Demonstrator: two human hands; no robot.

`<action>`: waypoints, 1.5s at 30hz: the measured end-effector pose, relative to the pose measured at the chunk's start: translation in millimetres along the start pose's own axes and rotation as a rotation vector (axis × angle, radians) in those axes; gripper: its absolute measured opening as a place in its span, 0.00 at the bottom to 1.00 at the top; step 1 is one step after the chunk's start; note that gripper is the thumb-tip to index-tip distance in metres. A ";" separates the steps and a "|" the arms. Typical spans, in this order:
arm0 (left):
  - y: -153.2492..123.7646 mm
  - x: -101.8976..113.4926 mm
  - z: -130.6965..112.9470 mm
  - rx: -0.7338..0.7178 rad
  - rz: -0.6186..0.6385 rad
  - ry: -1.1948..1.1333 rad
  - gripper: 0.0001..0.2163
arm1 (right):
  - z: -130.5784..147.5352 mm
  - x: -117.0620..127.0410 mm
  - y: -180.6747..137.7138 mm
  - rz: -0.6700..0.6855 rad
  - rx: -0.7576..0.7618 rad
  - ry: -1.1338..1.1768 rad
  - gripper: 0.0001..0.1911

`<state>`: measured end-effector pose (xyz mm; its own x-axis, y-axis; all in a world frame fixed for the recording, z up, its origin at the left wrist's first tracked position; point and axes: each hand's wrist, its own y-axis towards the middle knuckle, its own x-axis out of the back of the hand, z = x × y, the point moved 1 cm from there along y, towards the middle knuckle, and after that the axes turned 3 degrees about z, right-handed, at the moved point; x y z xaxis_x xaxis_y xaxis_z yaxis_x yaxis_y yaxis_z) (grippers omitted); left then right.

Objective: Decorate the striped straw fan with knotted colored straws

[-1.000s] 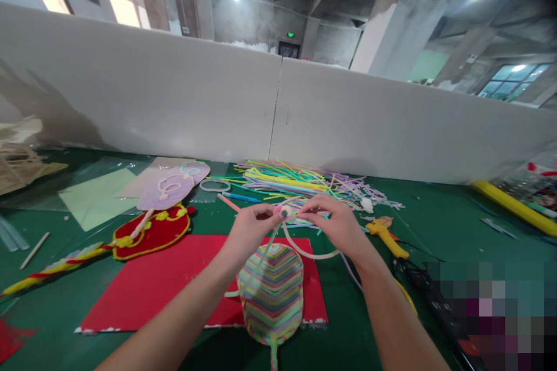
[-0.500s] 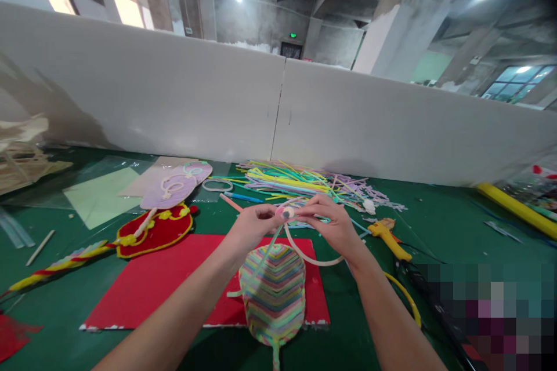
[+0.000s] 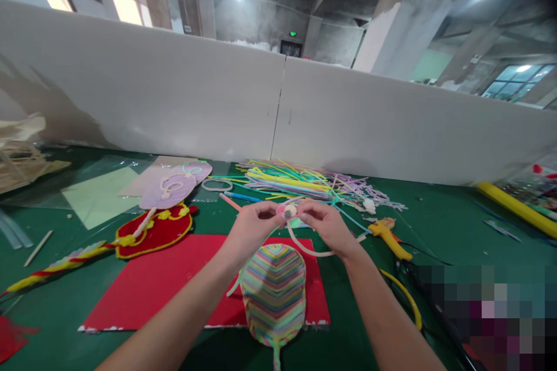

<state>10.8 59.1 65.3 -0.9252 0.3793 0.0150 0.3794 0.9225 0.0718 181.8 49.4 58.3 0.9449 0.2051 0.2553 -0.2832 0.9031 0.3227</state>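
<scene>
My left hand [image 3: 250, 228] and my right hand [image 3: 325, 225] meet above the table, both pinching a small pink and cream pipe-cleaner coil [image 3: 287, 211]. A cream pipe-cleaner tail [image 3: 304, 249] loops down from the coil under my right hand. Below the hands lies a rainbow-striped fan-shaped piece [image 3: 273, 293] on a red felt sheet [image 3: 156, 281].
A heap of coloured pipe cleaners [image 3: 300, 182] lies behind the hands. A red and yellow fan piece [image 3: 152, 232] and a purple one [image 3: 172, 188] sit to the left. A yellow glue gun [image 3: 389, 236] rests at the right. A white partition [image 3: 278, 110] bounds the green table [image 3: 435, 226].
My right hand has drawn closer to the left, and the cream tail has shortened its loop. The coil stays pinched between both hands.
</scene>
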 end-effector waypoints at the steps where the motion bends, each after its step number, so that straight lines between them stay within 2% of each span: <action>1: 0.0 0.0 -0.5 0.001 0.001 0.002 0.14 | -1.5 -0.6 0.2 0.006 -0.018 0.022 0.04; 18: 1.4 1.3 -1.3 -0.042 0.013 0.058 0.12 | -11.1 -7.5 0.6 -0.062 -0.085 0.176 0.08; 24: 2.3 1.6 -0.1 -0.038 -0.002 0.100 0.10 | -4.2 -4.2 1.2 -0.096 -0.112 0.135 0.07; 34: 4.4 2.8 2.9 -0.060 -0.015 0.203 0.11 | 1.7 -6.2 2.1 -0.131 -0.001 0.050 0.05; 41: 3.2 -0.6 -1.4 -0.080 -0.047 0.229 0.11 | -2.1 -11.0 2.1 -0.153 -0.102 0.114 0.08; 45: 0.5 -2.4 -4.0 -0.104 -0.064 0.193 0.11 | -5.8 -14.9 2.5 -0.134 -0.146 0.245 0.10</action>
<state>13.2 58.3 69.2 -0.9365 0.2899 0.1973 0.3255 0.9280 0.1814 167.9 50.8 50.0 0.9887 0.1494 -0.0137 -0.1437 0.9693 0.1998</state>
